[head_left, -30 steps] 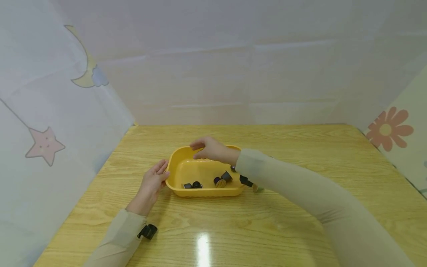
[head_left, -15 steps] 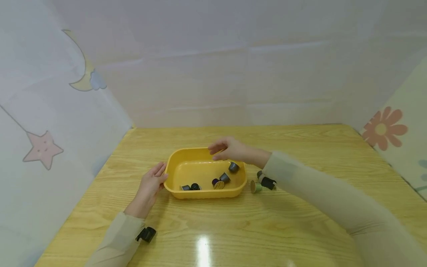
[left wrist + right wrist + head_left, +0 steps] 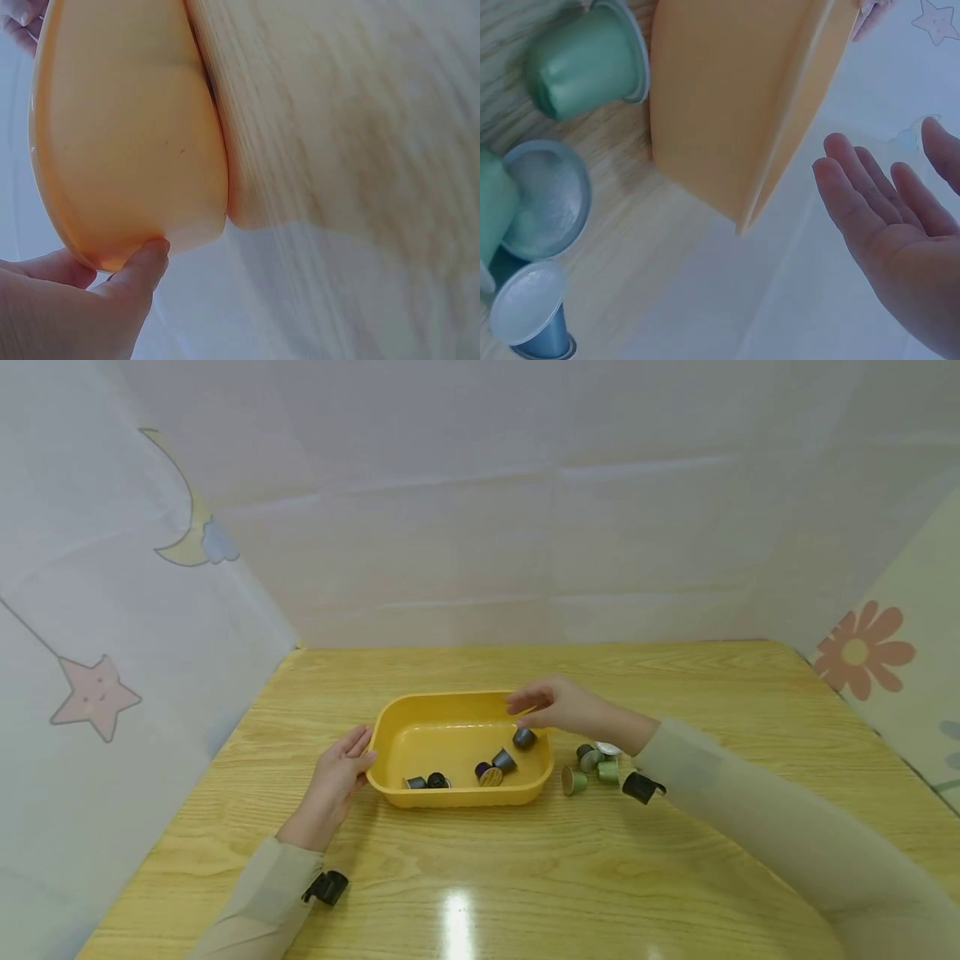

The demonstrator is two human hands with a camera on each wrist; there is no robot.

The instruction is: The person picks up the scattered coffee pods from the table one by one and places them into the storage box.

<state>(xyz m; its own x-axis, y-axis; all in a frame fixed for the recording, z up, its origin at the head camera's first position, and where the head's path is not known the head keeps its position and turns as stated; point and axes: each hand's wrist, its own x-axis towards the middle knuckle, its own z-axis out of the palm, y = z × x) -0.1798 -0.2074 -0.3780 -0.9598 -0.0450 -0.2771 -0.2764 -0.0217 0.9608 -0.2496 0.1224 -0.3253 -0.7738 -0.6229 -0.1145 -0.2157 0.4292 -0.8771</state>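
A yellow plastic tub (image 3: pixel 442 796) stands on the table with several dark coffee capsules (image 3: pixel 503 762) inside. My left hand (image 3: pixel 335 779) holds the tub's left end; in the left wrist view its thumb (image 3: pixel 146 262) lies on the outer wall, the fingers beyond the rim. Over the tub's right rear corner hovers my right hand (image 3: pixel 562 704), fingers loosely bent. The right wrist view shows that palm (image 3: pixel 907 262) bare, holding nothing. To the right of the tub lie more capsules: green ones (image 3: pixel 574 781), a dark-bodied one and a silver-lidded one (image 3: pixel 529 304).
The wooden table (image 3: pixel 480 852) carries the tub near its middle. A pale printed sheet (image 3: pixel 465 527) rises behind it and at both sides. Black wrist cameras (image 3: pixel 327 887) sit on both sleeves.
My right hand has drawn rightward from over the middle of the tub to its right end, uncovering the capsules on the table. My left hand stays at the tub's left end.
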